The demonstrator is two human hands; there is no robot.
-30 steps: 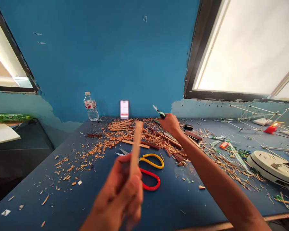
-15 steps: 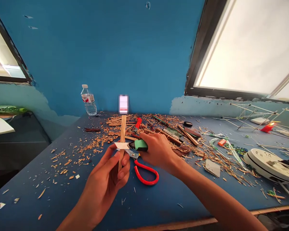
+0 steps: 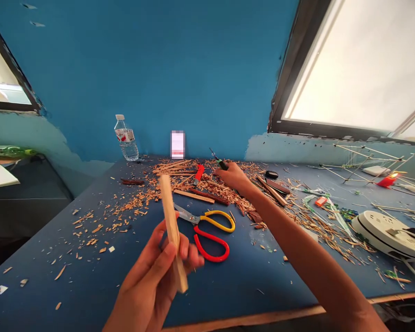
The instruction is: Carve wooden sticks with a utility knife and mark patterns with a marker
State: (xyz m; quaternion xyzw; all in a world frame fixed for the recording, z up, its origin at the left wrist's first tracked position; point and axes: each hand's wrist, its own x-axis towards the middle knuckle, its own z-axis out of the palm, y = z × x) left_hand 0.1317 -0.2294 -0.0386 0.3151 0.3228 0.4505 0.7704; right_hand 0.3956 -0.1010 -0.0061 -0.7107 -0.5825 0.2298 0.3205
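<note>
Whittling seems in hand: the left hand (image 3: 152, 272) pinches a tilted wooden stick (image 3: 170, 212) above the table (image 3: 90, 295); the right hand (image 3: 236, 179) clasps a knife (image 3: 222, 164) beyond. Cutting would need blade (image 3: 213, 153) against stick.

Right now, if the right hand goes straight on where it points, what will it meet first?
Probably the blue wall, with the knife in the right hand touching first; depth is unclear.
</note>
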